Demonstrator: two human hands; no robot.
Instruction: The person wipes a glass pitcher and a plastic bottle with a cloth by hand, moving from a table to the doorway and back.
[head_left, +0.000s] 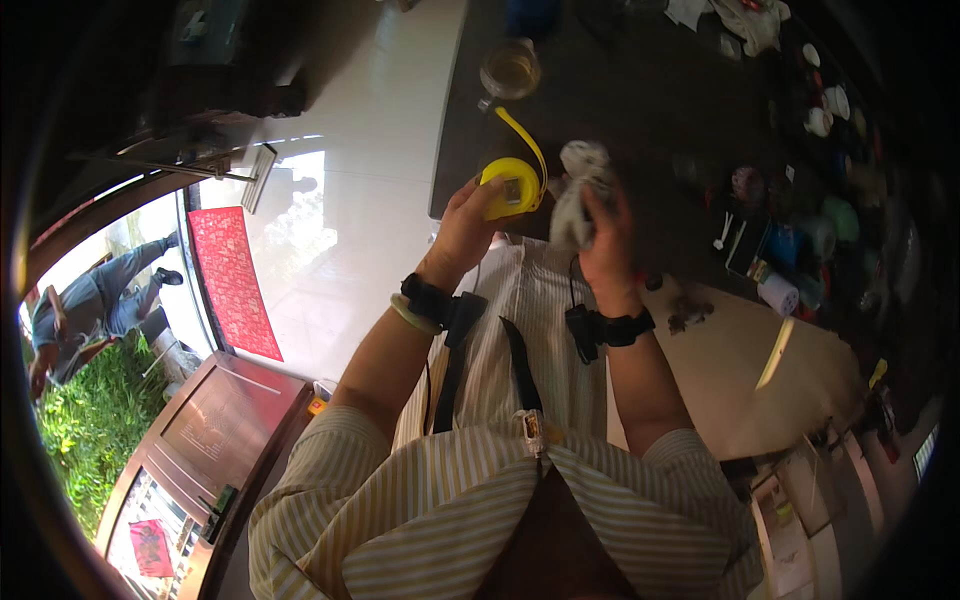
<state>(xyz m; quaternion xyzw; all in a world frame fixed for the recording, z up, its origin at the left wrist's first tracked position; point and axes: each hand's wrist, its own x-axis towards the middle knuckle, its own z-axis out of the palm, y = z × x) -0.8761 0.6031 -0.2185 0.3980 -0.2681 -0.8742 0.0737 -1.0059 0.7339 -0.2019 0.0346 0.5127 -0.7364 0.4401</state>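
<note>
My left hand (463, 232) grips a round yellow tape measure (514, 187) over the near edge of a dark table (637, 97). From its case a narrow yellow strip (529, 135) curves away toward a glass mug (510, 71); whether this is the blade or a strap I cannot tell. A crumpled grey-white cloth (579, 202) is held in my right hand (609, 240), just right of the tape measure. The cloth and right fingers are slightly blurred. The mug holds amber liquid and stands beyond both hands.
Cups, a green container (840, 217) and a white perforated cylinder (778, 294) clutter the table's right side. A tan board (750, 375) lies right of my lap. At left, a red mat (234, 281) lies by an open doorway, with a person (97, 300) outside.
</note>
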